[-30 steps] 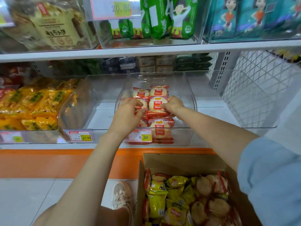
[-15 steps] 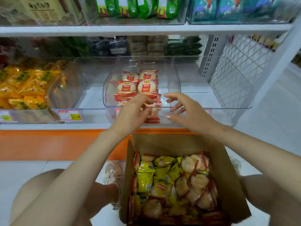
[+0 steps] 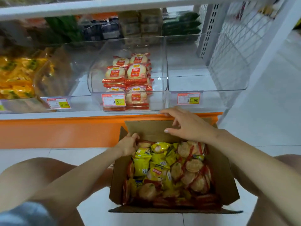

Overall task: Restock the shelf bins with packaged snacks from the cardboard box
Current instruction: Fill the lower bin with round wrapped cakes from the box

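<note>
An open cardboard box [image 3: 226,181] stands on the floor in front of the shelf, filled with yellow chip packs [image 3: 143,165] and red-wrapped rice cracker packs [image 3: 193,165]. My left hand [image 3: 128,144] reaches into the box's far left corner, fingers curled round a red cracker pack [image 3: 144,144] there. My right hand [image 3: 187,124] hovers above the box's far edge, fingers spread and holding nothing. The clear middle bin [image 3: 162,66] on the shelf holds stacked red cracker packs [image 3: 130,79].
Right of the middle bin is a clear bin [image 3: 208,79] with nothing in it. The left bin [image 3: 53,75] shows yellow snack packs. A white shelf board [image 3: 97,7] runs overhead, and an orange plinth [image 3: 57,132] sits below the bins. My knees flank the box.
Both hands have come back from the middle bin down to the box. The left hand has dropped into the box's far corner onto a red pack; the view tilted down.
</note>
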`<state>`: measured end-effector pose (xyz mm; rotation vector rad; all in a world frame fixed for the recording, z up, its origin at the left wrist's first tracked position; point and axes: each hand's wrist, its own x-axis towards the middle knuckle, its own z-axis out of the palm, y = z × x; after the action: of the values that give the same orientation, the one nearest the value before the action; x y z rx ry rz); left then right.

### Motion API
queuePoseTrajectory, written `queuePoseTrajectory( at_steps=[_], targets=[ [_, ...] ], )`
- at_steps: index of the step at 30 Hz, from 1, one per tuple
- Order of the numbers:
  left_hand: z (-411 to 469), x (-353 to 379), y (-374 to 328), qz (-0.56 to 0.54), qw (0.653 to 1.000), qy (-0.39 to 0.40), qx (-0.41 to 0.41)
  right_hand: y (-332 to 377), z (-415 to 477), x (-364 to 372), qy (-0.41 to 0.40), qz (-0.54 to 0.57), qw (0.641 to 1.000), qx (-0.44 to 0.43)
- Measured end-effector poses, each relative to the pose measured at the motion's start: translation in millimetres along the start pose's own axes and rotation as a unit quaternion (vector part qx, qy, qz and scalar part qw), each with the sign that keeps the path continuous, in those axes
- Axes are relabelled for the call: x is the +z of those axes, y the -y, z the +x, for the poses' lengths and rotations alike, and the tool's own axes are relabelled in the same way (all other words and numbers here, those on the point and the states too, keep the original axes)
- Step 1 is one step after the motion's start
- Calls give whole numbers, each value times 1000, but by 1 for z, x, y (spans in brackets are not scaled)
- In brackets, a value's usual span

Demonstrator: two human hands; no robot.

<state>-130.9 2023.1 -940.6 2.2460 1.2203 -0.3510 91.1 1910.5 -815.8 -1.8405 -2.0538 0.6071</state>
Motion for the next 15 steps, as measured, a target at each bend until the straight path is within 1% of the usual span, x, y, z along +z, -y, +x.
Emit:
queuePoseTrajectory(
  at_steps=[2, 5, 9, 11, 13, 15],
  targets=[
    [9, 10, 11, 15, 999, 25, -39, -2, 1, 1, 9, -22, 1000, -10],
    [24, 23, 24, 41, 995, 35, -86, -4, 4, 3, 14, -19, 1000, -20],
    [47, 47, 34, 65, 992, 71, -87, -8, 6, 6, 20, -21, 999, -33],
    [55, 59, 34, 97, 987, 82, -100, -12, 7, 8, 28, -25, 999, -32],
    [61, 70, 34, 144, 979, 75, -119, -16, 8, 11, 38, -30, 998, -26],
    [63, 78, 33, 156, 979, 69, -114, -20, 8, 13, 49, -37, 998, -21]
  ],
)
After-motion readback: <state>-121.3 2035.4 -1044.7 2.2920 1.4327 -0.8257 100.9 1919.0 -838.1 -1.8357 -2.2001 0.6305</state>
